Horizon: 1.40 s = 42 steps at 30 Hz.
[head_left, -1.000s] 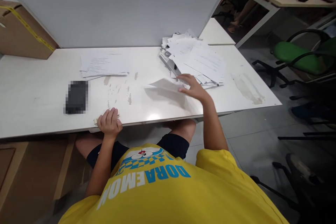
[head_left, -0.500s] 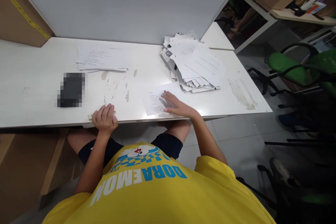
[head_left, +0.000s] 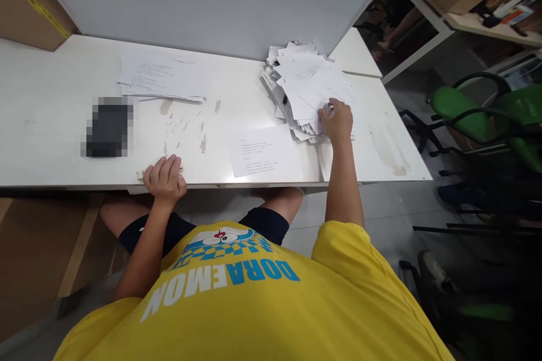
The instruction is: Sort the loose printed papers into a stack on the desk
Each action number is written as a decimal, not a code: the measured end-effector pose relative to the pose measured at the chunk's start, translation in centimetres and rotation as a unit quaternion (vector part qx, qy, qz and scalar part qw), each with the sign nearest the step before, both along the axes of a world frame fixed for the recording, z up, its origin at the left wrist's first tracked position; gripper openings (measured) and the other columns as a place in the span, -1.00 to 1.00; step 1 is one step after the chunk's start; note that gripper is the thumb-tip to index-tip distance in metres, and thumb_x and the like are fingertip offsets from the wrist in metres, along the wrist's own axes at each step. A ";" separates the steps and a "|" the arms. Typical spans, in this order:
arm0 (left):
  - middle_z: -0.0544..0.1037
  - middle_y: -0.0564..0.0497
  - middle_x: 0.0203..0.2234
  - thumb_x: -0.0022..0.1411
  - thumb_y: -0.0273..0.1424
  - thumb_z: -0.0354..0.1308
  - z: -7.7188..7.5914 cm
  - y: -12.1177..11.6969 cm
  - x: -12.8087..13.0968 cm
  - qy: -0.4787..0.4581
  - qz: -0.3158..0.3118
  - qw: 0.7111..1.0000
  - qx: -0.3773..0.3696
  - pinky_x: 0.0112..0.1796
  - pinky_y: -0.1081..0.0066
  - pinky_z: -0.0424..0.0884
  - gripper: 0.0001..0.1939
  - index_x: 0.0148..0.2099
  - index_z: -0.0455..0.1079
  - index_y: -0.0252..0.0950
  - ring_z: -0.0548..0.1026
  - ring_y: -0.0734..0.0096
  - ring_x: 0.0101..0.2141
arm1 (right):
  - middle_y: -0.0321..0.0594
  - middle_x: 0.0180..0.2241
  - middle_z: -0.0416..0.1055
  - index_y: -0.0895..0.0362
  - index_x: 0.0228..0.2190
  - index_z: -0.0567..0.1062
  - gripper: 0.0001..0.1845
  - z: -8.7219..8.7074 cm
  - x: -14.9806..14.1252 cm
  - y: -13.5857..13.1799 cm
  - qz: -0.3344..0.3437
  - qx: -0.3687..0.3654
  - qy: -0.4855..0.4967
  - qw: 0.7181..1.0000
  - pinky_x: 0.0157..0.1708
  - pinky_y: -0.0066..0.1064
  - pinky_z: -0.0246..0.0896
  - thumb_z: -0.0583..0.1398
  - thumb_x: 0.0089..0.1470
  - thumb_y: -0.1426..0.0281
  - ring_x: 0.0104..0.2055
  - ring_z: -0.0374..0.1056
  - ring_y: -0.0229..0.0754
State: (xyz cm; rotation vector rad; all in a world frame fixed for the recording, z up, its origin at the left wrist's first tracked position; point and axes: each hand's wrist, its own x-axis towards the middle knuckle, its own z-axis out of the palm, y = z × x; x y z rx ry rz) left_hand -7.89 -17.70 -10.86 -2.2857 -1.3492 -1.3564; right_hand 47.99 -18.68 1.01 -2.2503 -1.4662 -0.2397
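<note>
My right hand (head_left: 336,120) reaches onto a messy pile of printed sheets (head_left: 305,82) at the right of the white table (head_left: 51,124), its fingers curled on the top papers near the pile's front edge. A single printed sheet (head_left: 265,157) lies flat near the front edge, left of that hand. At the table's front edge rests my left hand (head_left: 164,179), fingers curled over a small pale object (head_left: 140,175) that I cannot make out. A neater stack of sheets (head_left: 163,78) lies at the back left.
A dark blurred-out object (head_left: 108,128) lies left of centre. A grey partition (head_left: 203,0) stands behind the table, a cardboard box (head_left: 29,8) at far left. Green office chairs (head_left: 486,110) stand on the right; shelves with boxes at top right.
My right hand carried a sheet from the pile, laid it flat near the front edge, then went back to the pile. My left hand stayed at the edge.
</note>
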 end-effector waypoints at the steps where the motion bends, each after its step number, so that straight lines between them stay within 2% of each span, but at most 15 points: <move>1: 0.59 -0.22 -0.01 0.25 -0.12 -0.02 -0.1 0.0 0.0 -0.001 -0.003 1.000 0.011 0.18 0.02 0.05 -0.48 0.11 0.48 -0.23 0.46 -0.05 0.10 | 0.16 0.04 0.45 0.19 0.11 0.39 -0.41 0.0 -0.2 -0.1 0.005 0.001 -0.005 1.000 0.13 0.15 0.18 0.01 0.21 0.08 0.11 0.32 0.20; 4: 0.60 -0.23 -0.03 0.24 -0.13 -0.01 -0.2 0.1 -0.1 -0.005 -0.008 1.000 0.021 0.18 0.01 0.05 -0.49 0.10 0.48 -0.24 0.46 -0.05 0.09 | 0.20 0.13 0.37 0.22 0.12 0.38 -0.37 0.1 0.1 -0.1 0.007 -0.004 -0.001 1.000 0.18 0.18 0.10 0.04 0.19 0.06 0.20 0.24 0.24; 7: 0.60 -0.23 -0.03 0.24 -0.10 -0.03 -0.2 0.0 -0.1 0.002 0.006 1.000 0.020 0.18 0.01 0.05 -0.49 0.08 0.50 -0.24 0.47 -0.04 0.09 | 0.24 0.31 0.12 0.24 0.21 0.27 -0.15 0.0 0.9 0.2 0.004 -0.026 0.030 0.999 0.24 0.21 0.00 0.13 0.08 -0.09 0.35 0.04 0.29; 9: 0.60 -0.21 -0.04 0.25 -0.08 -0.04 -0.2 0.0 -0.1 0.010 0.021 1.000 0.011 0.17 0.01 0.07 -0.48 0.08 0.50 -0.23 0.47 -0.03 0.09 | 0.23 0.34 0.08 0.23 0.23 0.24 -0.09 -0.2 1.0 0.2 0.010 -0.041 0.043 0.998 0.27 0.20 -0.02 0.14 0.06 -0.14 0.38 0.00 0.27; 15: 0.59 -0.25 -0.02 0.24 -0.03 -0.04 -0.4 0.0 -0.2 -0.003 0.021 0.999 -0.036 0.18 -0.04 0.03 -0.44 0.07 0.50 -0.25 0.45 -0.09 0.10 | 0.17 0.08 0.44 0.18 0.03 0.44 -0.45 0.4 -0.3 -0.6 0.019 -0.035 -0.026 0.999 0.16 0.13 0.14 -0.07 0.28 0.10 0.16 0.31 0.20; 19: 0.57 -0.24 0.01 0.25 -0.03 -0.04 -0.5 0.0 -0.2 -0.026 -0.003 0.997 -0.075 0.21 -0.04 -0.02 -0.45 0.10 0.47 -0.22 0.41 -0.08 0.15 | 0.16 -0.08 0.49 0.18 -0.09 0.51 -0.43 1.1 -1.4 -1.8 -0.003 0.011 -0.058 0.998 0.12 0.19 0.14 -0.21 0.33 0.22 0.07 0.38 0.21; 22: 0.57 -0.22 0.00 0.25 -0.03 -0.04 -0.5 -0.1 -0.2 -0.029 -0.004 0.996 -0.087 0.22 -0.01 -0.04 -0.46 0.10 0.46 -0.19 0.41 -0.05 0.15 | 0.15 -0.08 0.47 0.15 -0.03 0.49 -0.36 0.9 -4.0 -4.0 0.001 0.083 -0.065 0.994 0.11 0.24 0.14 -0.28 0.34 0.18 0.09 0.36 0.24; 25: 0.57 -0.24 0.00 0.24 -0.01 -0.05 -0.2 -0.1 -0.2 -0.021 0.006 0.996 -0.085 0.22 -0.03 -0.04 -0.44 0.08 0.47 -0.23 0.41 -0.09 0.14 | 0.13 -0.15 0.49 0.14 -0.06 0.51 -0.33 0.7 -8.8 -6.4 0.030 0.103 -0.057 0.993 0.06 0.23 0.19 -0.30 0.35 0.18 0.04 0.41 0.22; 28: 0.55 -0.26 0.02 0.25 -0.01 -0.06 0.3 -0.2 0.0 -0.018 -0.002 0.995 -0.099 0.22 -0.03 -0.04 -0.43 0.08 0.47 -0.26 0.40 -0.10 0.14 | 0.10 -0.13 0.52 0.12 -0.06 0.53 -0.42 0.4 -14.8 -8.3 0.120 0.049 -0.046 0.990 0.04 0.15 0.23 -0.23 0.36 0.26 0.02 0.43 0.17; 30: 0.55 -0.25 0.03 0.25 -0.01 -0.04 0.6 -0.3 0.1 -0.018 0.003 0.994 -0.108 0.22 -0.02 -0.02 -0.44 0.08 0.47 -0.26 0.40 -0.09 0.14 | 0.01 0.01 0.51 0.05 0.04 0.50 -0.51 0.1 -18.3 -9.1 0.218 -0.013 -0.042 0.975 0.09 0.06 0.22 -0.14 0.35 0.36 0.12 0.38 0.09; 32: 0.56 -0.24 0.03 0.24 -0.02 -0.02 0.9 -0.4 0.2 -0.017 0.014 0.994 -0.106 0.22 -0.03 -0.01 -0.44 0.08 0.48 -0.26 0.41 -0.09 0.13 | -0.10 0.12 0.46 0.00 0.13 0.44 -0.50 -0.6 -20.8 -9.9 0.276 -0.058 -0.039 0.959 0.14 -0.03 0.19 -0.09 0.31 0.48 0.20 0.33 0.01; 34: 0.56 -0.21 0.04 0.25 -0.04 -0.02 1.2 -0.5 0.3 -0.006 0.013 0.996 -0.089 0.23 -0.04 -0.01 -0.46 0.10 0.47 -0.25 0.42 -0.08 0.14 | -0.13 0.14 0.45 -0.01 0.17 0.41 -0.44 -1.3 -22.1 -10.9 0.266 -0.072 -0.027 0.961 0.14 -0.08 0.19 -0.08 0.26 0.55 0.21 0.33 -0.03; 36: 0.57 -0.17 0.05 0.27 -0.09 -0.03 1.6 -0.6 0.2 0.019 0.004 0.998 -0.060 0.24 -0.05 -0.03 -0.48 0.13 0.45 -0.22 0.41 -0.05 0.16 | -0.11 0.12 0.47 -0.02 0.17 0.41 -0.43 -2.1 -22.5 -12.0 0.213 -0.063 -0.007 0.975 0.11 -0.07 0.21 -0.07 0.24 0.55 0.18 0.35 -0.01; 39: 0.54 -0.14 0.10 0.30 -0.17 -0.01 2.5 -0.9 -0.1 0.048 -0.016 0.998 -0.043 0.29 -0.08 -0.10 -0.51 0.19 0.42 -0.21 0.34 -0.04 0.23 | -0.08 0.14 0.45 -0.03 0.19 0.38 -0.48 -2.7 -22.6 -13.4 0.159 -0.044 0.018 0.986 0.08 -0.01 0.21 -0.04 0.27 0.45 0.17 0.34 0.07; 42: 0.44 -0.17 0.20 0.29 -0.21 0.06 3.3 -1.5 -0.5 0.049 -0.036 0.994 -0.089 0.33 -0.15 -0.22 -0.49 0.23 0.39 -0.26 0.17 -0.12 0.33 | -0.04 0.21 0.36 -0.02 0.22 0.34 -0.51 -3.0 -23.1 -14.0 0.160 -0.050 0.015 0.986 0.08 0.02 0.19 0.03 0.29 0.27 0.18 0.29 0.15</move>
